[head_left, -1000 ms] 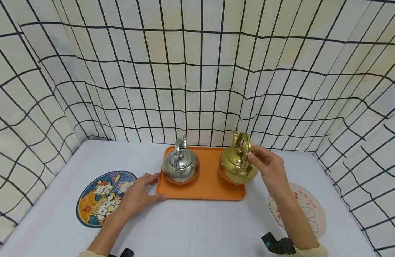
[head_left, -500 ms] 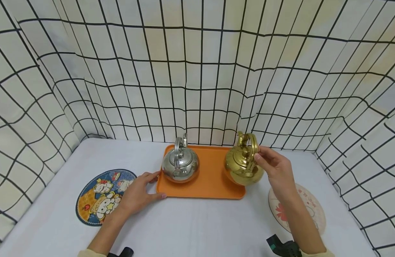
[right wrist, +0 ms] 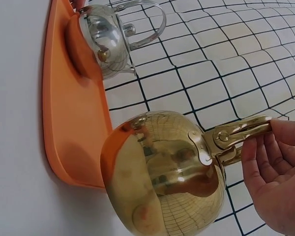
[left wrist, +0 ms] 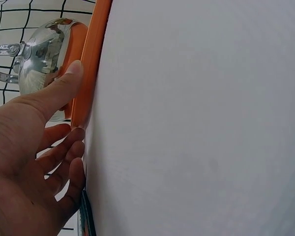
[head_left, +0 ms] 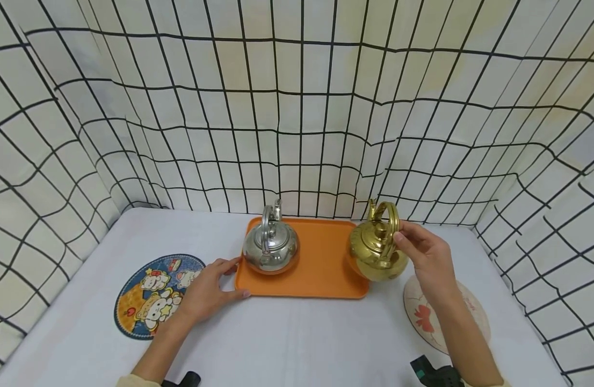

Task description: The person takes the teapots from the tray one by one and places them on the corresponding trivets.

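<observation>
Gold kettle (head_left: 374,252) is moving farther right, over the end of the orange tray (head_left: 321,279).
The right hand (head_left: 431,260) is pinching the kettle's handle (right wrist: 241,132) between thumb and fingers. The left hand (head_left: 211,293) is gripping the tray's near left corner, beside the silver kettle (head_left: 273,255).

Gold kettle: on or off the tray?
Off: the right hand holds the gold kettle raised clear of the tray, as the right wrist view shows.
</observation>
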`<action>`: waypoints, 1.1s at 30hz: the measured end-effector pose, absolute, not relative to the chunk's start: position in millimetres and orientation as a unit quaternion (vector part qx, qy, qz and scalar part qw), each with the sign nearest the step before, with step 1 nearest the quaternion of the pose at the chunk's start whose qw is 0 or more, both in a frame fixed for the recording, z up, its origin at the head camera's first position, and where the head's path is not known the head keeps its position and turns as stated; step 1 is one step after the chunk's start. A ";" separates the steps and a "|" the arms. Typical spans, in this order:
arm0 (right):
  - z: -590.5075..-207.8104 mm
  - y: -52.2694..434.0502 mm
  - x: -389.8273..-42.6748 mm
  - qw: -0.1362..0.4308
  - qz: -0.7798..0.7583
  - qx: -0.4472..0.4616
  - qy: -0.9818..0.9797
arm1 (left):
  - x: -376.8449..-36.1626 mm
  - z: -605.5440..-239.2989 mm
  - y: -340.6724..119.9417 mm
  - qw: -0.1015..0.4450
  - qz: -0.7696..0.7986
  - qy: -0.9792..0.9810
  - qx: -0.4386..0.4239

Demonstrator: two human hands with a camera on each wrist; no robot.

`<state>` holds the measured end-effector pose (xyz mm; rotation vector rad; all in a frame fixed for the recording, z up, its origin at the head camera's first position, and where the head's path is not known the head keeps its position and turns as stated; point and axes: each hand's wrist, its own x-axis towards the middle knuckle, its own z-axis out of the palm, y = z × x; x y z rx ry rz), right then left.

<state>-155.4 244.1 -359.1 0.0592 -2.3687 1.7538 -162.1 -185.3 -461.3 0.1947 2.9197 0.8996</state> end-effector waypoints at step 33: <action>-360.8 280.4 -133.9 0.132 0.601 -0.004 -0.788 | -161.4 -462.1 -186.3 0.044 0.306 0.949 0.063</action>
